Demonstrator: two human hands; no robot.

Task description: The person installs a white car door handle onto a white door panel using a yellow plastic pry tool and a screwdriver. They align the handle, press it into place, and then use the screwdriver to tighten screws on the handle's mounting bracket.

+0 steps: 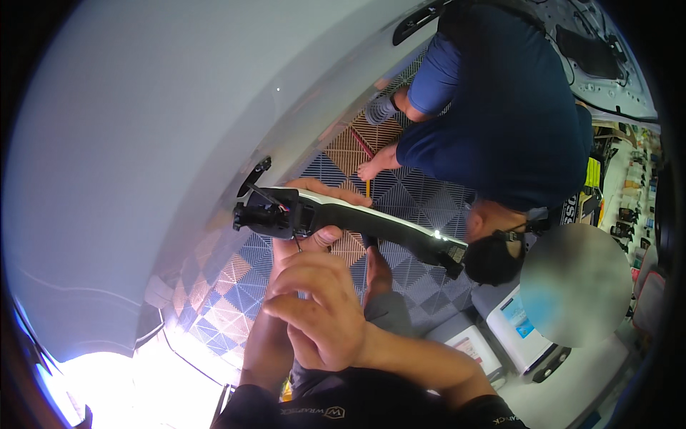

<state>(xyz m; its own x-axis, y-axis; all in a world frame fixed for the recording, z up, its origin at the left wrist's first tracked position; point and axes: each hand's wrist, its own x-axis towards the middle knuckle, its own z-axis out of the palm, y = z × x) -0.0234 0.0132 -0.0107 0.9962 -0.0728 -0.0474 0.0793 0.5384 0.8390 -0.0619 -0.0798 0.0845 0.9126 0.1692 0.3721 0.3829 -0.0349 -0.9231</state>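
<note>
A car door handle point(379, 223), white outside and black on its inner face, is held out in front of the car panel. My left hand point(326, 237) grips it near its left end, with fingers behind and thumb below. That end carries a black housing point(270, 216) with small wires showing inside. A dark cable or arm runs from the housing to a black-edged opening point(255, 176) in the panel. Just below the housing, my right hand point(321, 307) is curled closed. A thin dark rod point(299, 244) shows between its fingers and the housing; its lower part is hidden.
The pale car body point(157, 143) fills the left. At upper right a crouching person in dark blue point(500, 114) bends close to the handle's far end. Patterned floor tiles point(421, 193) lie below. White boxes point(514, 322) stand at lower right; bright light glares at lower left.
</note>
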